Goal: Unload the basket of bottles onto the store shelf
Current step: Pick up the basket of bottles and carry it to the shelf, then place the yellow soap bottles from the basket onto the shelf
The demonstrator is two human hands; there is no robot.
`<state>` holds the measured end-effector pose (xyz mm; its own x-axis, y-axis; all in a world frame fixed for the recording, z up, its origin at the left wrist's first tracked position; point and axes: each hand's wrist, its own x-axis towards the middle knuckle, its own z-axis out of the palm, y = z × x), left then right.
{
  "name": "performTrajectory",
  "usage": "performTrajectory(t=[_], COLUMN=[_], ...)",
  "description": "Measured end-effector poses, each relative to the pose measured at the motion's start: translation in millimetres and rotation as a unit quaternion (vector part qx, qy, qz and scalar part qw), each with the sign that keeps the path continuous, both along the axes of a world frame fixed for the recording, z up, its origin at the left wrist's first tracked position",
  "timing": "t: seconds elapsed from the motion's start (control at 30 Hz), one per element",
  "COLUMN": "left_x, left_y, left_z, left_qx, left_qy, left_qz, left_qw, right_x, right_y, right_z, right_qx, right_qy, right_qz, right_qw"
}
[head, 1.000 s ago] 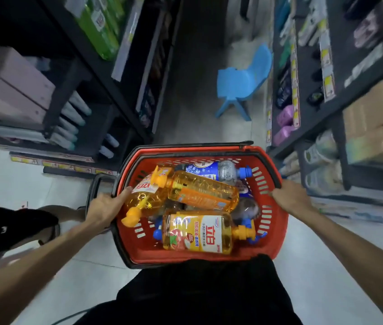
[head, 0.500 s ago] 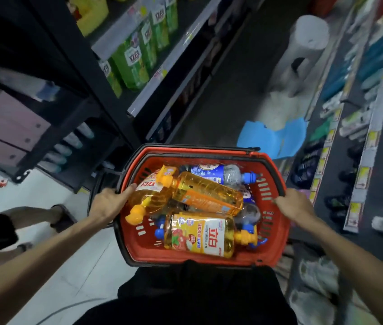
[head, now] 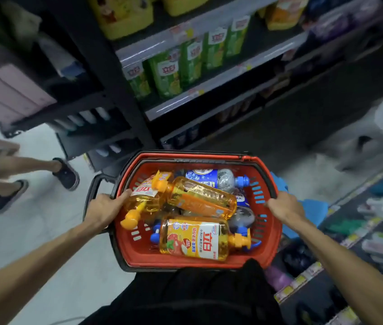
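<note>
The red basket [head: 273, 242] is clasped at both side rims by left grip [head: 102, 211] and right grip [head: 284, 206]. Inside, bottles [head: 199, 202] are piled.

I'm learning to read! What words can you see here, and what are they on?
"立白": label of the front orange bottle in the basket.
"立白": label of the left orange bottle.
Smaller print, blue bottle, green shelf bottles, price tags: too blurred to read.
</note>
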<state>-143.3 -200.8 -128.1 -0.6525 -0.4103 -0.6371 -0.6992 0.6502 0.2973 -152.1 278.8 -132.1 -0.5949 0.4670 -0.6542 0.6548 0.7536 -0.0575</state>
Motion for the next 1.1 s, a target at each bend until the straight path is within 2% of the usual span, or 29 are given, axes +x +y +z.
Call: performTrajectory(t=[0.3, 0.53, 0.63, 0.77, 0.87, 1.0, 1.1], left_x=[53.6, 86.0, 105.4, 133.9, 149.5, 165.6, 177.3], left_y=[-11.9, 4.9, 32.6, 87.5, 124.1, 165.4, 191.5], left_z=[-32.9, -42.1, -49.3, -72.5, -95.8, -140.2, -186.2], left_qx=[0.046, 0.034, 0.033, 0.047, 0.06, 0.105, 0.127], left_qy=[-0.001, -0.016, -0.031, -0.062, -0.088, -0.101, -0.094], left_qz=[0.212, 0.363, 0.44, 0.561, 0.619, 0.669, 0.711], left_qw=[0.976, 0.931, 0.897, 0.824, 0.778, 0.729, 0.685], right_x=[-147.6, -236.7, -266.4, -288.4, -297.7, -304.4, -298.6], right_y=[-56.8, -121.3, -150.3, -194.5, -215.4, -237.1, -253.2], right_z=[4.6, -20.9, -34.7, -68.0, -116.3, -180.6, -222.7], right_qx=[0.014, -0.018, -0.06, -0.147, -0.125, -0.025, -0.004], right_qy=[-0.005, -0.059, -0.086, -0.111, -0.113, -0.15, -0.157], right_qz=[0.191, 0.345, 0.417, 0.482, 0.526, 0.577, 0.598], right_qw=[0.981, 0.937, 0.903, 0.856, 0.834, 0.802, 0.786])
